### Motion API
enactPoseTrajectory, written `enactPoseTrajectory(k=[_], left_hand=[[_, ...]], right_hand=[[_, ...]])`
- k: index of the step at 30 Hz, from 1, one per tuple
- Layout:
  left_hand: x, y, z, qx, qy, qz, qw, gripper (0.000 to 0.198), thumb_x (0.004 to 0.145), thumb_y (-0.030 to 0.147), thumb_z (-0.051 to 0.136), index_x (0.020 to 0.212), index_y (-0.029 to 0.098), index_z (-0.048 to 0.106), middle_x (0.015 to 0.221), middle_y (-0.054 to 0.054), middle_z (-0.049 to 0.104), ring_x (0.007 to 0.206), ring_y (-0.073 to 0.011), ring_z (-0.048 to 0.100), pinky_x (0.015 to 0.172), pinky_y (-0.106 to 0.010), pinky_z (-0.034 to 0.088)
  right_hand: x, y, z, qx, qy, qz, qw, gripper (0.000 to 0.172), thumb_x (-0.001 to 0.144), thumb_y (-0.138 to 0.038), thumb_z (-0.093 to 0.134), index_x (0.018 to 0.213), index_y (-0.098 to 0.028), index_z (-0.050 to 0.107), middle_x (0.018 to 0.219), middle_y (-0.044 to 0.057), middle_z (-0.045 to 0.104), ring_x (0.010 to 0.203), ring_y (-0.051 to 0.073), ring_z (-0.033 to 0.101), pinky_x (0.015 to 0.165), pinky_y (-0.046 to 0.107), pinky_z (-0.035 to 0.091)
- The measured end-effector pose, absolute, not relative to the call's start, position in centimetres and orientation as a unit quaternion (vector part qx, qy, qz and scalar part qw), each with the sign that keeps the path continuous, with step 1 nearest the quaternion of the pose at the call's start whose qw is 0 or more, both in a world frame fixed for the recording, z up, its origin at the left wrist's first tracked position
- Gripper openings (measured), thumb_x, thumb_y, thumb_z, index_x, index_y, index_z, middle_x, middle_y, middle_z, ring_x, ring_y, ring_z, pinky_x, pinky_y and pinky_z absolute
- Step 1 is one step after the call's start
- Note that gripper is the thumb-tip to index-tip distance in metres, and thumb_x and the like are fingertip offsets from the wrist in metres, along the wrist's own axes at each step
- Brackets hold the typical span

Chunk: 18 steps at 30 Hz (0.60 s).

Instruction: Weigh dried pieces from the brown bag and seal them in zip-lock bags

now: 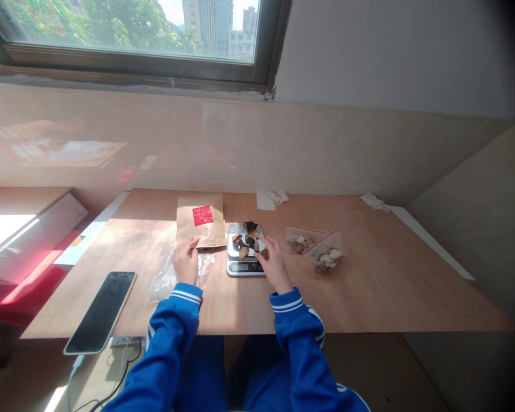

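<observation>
A small digital kitchen scale (236,267) stands on the table, with several dark brown and tan dried pieces (244,252), like dried mushroom slices, heaped on its plate. At the scale's right edge is my right hand (275,264), its thumb and forefinger spread apart beside the pieces. One brown piece lies close to that thumb, partly hidden by the hand. My left hand (185,262) rests with loosely bent fingers over a clear plastic bag (163,279), near the lower edge of a brown paper bag (184,220) bearing a red square label.
Two zip bags with dried pieces, one (300,243) behind another (327,258), lie right of the scale. A smartphone (100,315) with a cable is at the left front. Crumpled tissue (277,197) and white paper (265,201) lie by the wall.
</observation>
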State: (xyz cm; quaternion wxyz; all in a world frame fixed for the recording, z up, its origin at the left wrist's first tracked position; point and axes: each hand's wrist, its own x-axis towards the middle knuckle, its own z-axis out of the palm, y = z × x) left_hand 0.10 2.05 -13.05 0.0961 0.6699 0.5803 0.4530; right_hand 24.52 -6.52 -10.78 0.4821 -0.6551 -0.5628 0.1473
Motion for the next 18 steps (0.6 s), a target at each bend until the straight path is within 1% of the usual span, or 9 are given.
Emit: enactPoseTrajectory(k=[2,4,7,10,13,16,18], left_hand=[[0.1,2.1,-13.0,0.671,0.579,0.452,0.096,0.034,0.079,0.013,0.046,0.103,0.024,0.068,0.115,-0.003,0.065,0.111,-0.0203,0.055,0.101,-0.037,0.038],[0.1,2.1,-13.0,0.671,0.578,0.455,0.096,0.034,0.079,0.012,0.046,0.102,0.023,0.068,0.114,-0.003,0.066,0.11,-0.0205,0.055,0.1,-0.037,0.038],[0.2,2.1,-13.1,0.669,0.574,0.462,0.094,0.034,0.078,0.012,0.045,0.101,0.022,0.068,0.113,-0.004,0.066,0.109,-0.0208,0.055,0.1,-0.038,0.038],[0.1,2.2,-13.2,0.668,0.572,0.467,0.091,0.034,0.078,0.011,0.045,0.1,0.022,0.069,0.112,-0.004,0.066,0.108,-0.0208,0.056,0.1,-0.038,0.038],[0.0,2.3,-13.3,0.669,0.57,0.469,0.085,0.035,0.077,0.011,0.045,0.1,0.022,0.069,0.111,-0.004,0.067,0.107,-0.0209,0.056,0.099,-0.037,0.039],[0.0,2.4,-13.4,0.67,0.571,0.468,0.08,0.035,0.077,0.011,0.044,0.1,0.022,0.069,0.11,-0.004,0.067,0.107,-0.0208,0.056,0.099,-0.037,0.039],[0.1,2.4,-13.5,0.671,0.582,0.455,0.071,0.036,0.078,0.01,0.043,0.101,0.022,0.068,0.112,-0.004,0.066,0.109,-0.0214,0.055,0.1,-0.039,0.037]], right_hand=[[25.3,-6.9,-10.9,-0.654,-0.546,0.146,0.503,0.039,0.082,-0.025,0.057,0.121,-0.021,0.056,0.12,0.013,0.049,0.101,0.022,0.056,0.09,0.038,0.049],[26.1,-7.2,-11.4,-0.66,-0.519,0.145,0.523,0.036,0.083,-0.032,0.057,0.117,-0.02,0.059,0.114,0.013,0.053,0.089,0.019,0.059,0.08,0.036,0.052],[27.3,-7.9,-13.2,-0.676,-0.464,0.145,0.554,0.037,0.081,-0.041,0.057,0.109,-0.017,0.063,0.104,0.011,0.058,0.081,0.018,0.059,0.072,0.034,0.053],[28.1,-8.6,-15.5,-0.679,-0.405,0.162,0.591,0.039,0.08,-0.046,0.057,0.102,-0.015,0.064,0.1,0.011,0.061,0.082,0.019,0.06,0.073,0.034,0.052],[28.2,-9.0,-17.1,-0.662,-0.347,0.18,0.64,0.041,0.077,-0.048,0.059,0.1,-0.014,0.063,0.103,0.013,0.062,0.087,0.021,0.06,0.077,0.036,0.052],[28.0,-8.7,-17.4,-0.641,-0.313,0.178,0.678,0.043,0.075,-0.047,0.062,0.102,-0.015,0.06,0.107,0.014,0.061,0.093,0.021,0.06,0.081,0.036,0.052],[27.9,-8.3,-17.1,-0.638,-0.314,0.178,0.68,0.043,0.075,-0.047,0.062,0.103,-0.015,0.06,0.106,0.013,0.061,0.092,0.021,0.06,0.081,0.036,0.051]])
